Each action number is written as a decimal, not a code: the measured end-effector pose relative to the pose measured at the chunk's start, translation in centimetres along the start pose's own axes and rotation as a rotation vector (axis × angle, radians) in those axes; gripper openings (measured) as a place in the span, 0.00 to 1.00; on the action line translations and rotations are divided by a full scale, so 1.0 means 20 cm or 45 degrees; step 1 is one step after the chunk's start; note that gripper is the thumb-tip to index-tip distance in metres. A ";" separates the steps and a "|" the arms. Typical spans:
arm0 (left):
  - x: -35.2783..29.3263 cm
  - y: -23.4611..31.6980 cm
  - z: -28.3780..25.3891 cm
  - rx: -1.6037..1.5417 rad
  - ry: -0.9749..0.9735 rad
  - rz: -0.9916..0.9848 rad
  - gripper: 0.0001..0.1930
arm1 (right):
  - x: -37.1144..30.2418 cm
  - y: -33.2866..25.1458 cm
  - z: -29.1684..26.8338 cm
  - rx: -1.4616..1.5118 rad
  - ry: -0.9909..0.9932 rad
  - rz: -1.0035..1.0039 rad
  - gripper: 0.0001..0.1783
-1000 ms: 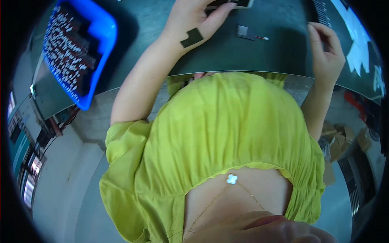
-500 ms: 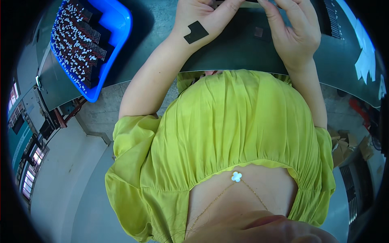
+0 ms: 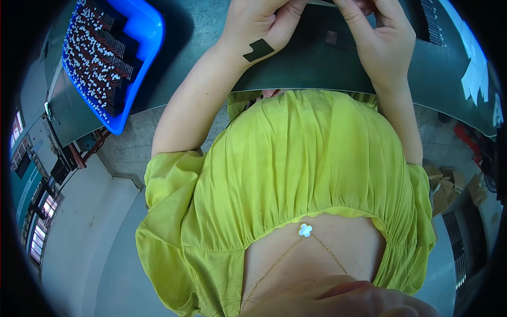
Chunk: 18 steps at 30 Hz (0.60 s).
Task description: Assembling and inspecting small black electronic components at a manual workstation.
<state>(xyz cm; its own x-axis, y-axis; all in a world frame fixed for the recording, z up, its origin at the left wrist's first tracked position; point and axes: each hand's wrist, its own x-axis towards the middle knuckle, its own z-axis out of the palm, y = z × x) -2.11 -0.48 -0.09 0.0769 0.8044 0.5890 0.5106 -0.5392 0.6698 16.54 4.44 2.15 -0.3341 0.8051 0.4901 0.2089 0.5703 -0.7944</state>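
At the top edge of the head view, my left hand [image 3: 262,24] is closed, its thumb toward the middle and its fingertips cut off by the frame. An L-shaped black patch [image 3: 259,50] sticks to that wrist. Opposite it, my right hand [image 3: 384,42] has its thumb and fingers curled together. A thin pale strip [image 3: 321,2] shows between the two hands, too cropped to name. On the dark green tabletop [image 3: 296,68] below them lies a small brownish square [image 3: 331,37].
A blue bin [image 3: 147,58] at the left holds many dark red leads with white ends [image 3: 95,55]. Dark, pale-tipped strips [image 3: 432,21] lie in a row at the right, with white paper pieces [image 3: 472,68] beyond. Cardboard boxes [image 3: 446,187] sit lower right.
My left hand has turned and moved up slightly, so its patch looks narrower. The fingers of my right hand are curled more. The whole view has shifted a little.
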 end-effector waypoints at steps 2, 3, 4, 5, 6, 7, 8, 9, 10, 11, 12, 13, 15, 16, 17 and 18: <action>-0.01 0.00 -0.01 0.037 0.005 0.037 0.19 | 0.05 -0.12 -0.03 -0.011 -0.090 0.218 0.09; -0.01 -0.01 -0.01 0.028 -0.004 0.031 0.19 | 0.07 -0.17 -0.04 -0.020 -0.185 0.434 0.09; -0.02 -0.01 -0.01 0.019 -0.012 0.024 0.20 | 0.04 -0.13 -0.04 -0.018 -0.184 0.436 0.09; -0.01 0.00 -0.01 0.011 -0.018 0.030 0.20 | 0.00 -0.05 -0.04 -0.080 -0.107 0.186 0.09; -0.01 0.01 0.00 0.027 -0.015 -0.005 0.20 | -0.01 -0.02 -0.03 -0.138 -0.036 -0.065 0.09; 0.00 0.02 0.01 0.044 -0.012 -0.041 0.20 | -0.02 -0.01 -0.04 -0.140 -0.035 -0.063 0.09; -0.01 0.02 0.02 0.046 -0.012 -0.042 0.20 | -0.01 -0.01 -0.04 -0.195 0.009 -0.179 0.10; -0.02 0.02 0.03 -0.009 0.026 -0.087 0.21 | -0.01 -0.01 -0.03 -0.251 0.053 -0.294 0.11; -0.02 0.01 0.03 -0.063 0.064 -0.131 0.21 | -0.01 0.00 -0.02 -0.249 0.052 -0.294 0.11; -0.02 0.01 0.03 -0.063 0.065 -0.133 0.21 | -0.01 0.02 0.00 -0.269 0.113 -0.380 0.12; -0.02 0.01 0.03 -0.073 0.057 -0.143 0.22 | -0.01 0.02 0.01 -0.288 0.174 -0.465 0.13; -0.02 0.01 0.03 -0.084 0.050 -0.153 0.22 | -0.01 0.02 0.01 -0.289 0.172 -0.464 0.13; -0.02 0.02 0.03 -0.114 0.046 -0.184 0.23 | 0.01 -0.02 -0.01 -0.418 0.159 -0.544 0.13; -0.02 0.02 0.02 -0.145 0.040 -0.212 0.23 | 0.01 -0.03 0.00 -0.416 0.155 -0.543 0.13; -0.02 0.03 0.02 -0.146 0.043 -0.214 0.23 | 0.00 -0.03 0.00 -0.452 0.169 -0.557 0.13; -0.01 0.04 0.02 -0.129 0.037 -0.231 0.23 | 0.00 -0.04 0.00 -0.487 0.182 -0.571 0.13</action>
<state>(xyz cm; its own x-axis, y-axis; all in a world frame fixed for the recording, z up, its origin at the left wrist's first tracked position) -1.41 -1.00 0.06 -0.0338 0.8838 0.4667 0.4252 -0.4098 0.8070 16.40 4.09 2.74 -0.3450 0.4716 0.8115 0.4006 0.8559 -0.3271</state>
